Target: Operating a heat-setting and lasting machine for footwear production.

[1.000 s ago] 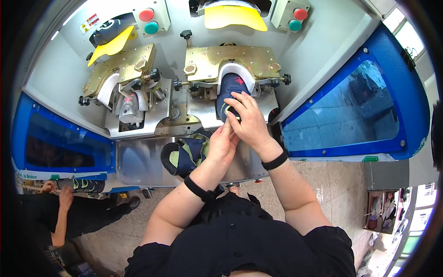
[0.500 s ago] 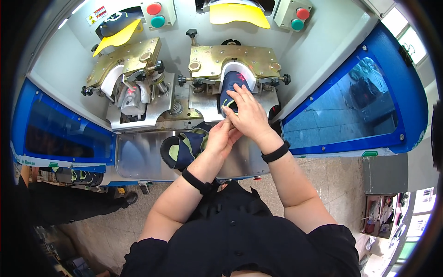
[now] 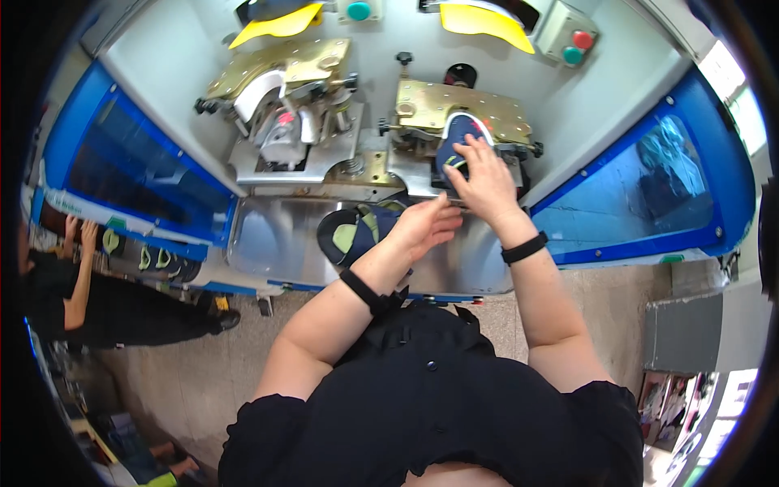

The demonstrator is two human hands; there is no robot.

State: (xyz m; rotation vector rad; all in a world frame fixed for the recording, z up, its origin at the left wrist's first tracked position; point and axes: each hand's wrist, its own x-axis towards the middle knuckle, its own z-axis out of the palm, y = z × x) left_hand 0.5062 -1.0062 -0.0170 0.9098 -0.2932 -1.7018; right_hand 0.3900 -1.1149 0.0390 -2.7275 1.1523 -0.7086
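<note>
A navy shoe upper (image 3: 459, 134) sits in the white curved clamp of the right-hand press station (image 3: 422, 99), with red light marks beside it. My right hand (image 3: 492, 188) grips its open rear part, the fingers lying on top and the thumb near the heel end. Just left of it, my left hand (image 3: 427, 227) hovers over the metal tray (image 3: 264, 243), fingers apart and holding nothing. Partly behind my left forearm, more navy shoe uppers (image 3: 344, 236) with light green lining lie on that tray.
A second press station (image 3: 284, 69) stands at left with a bare grey form (image 3: 284, 140). Yellow visors (image 3: 491, 27) hang above both stations. A control box (image 3: 572, 36) carries red and green buttons. Blue-framed windows flank the machine. Another person (image 3: 73, 284) works at far left.
My hands have parted: the left has drawn away from the right and the shoe upper. My right hand stays at the shoe upper. The whole view has shifted, and the other person shows more.
</note>
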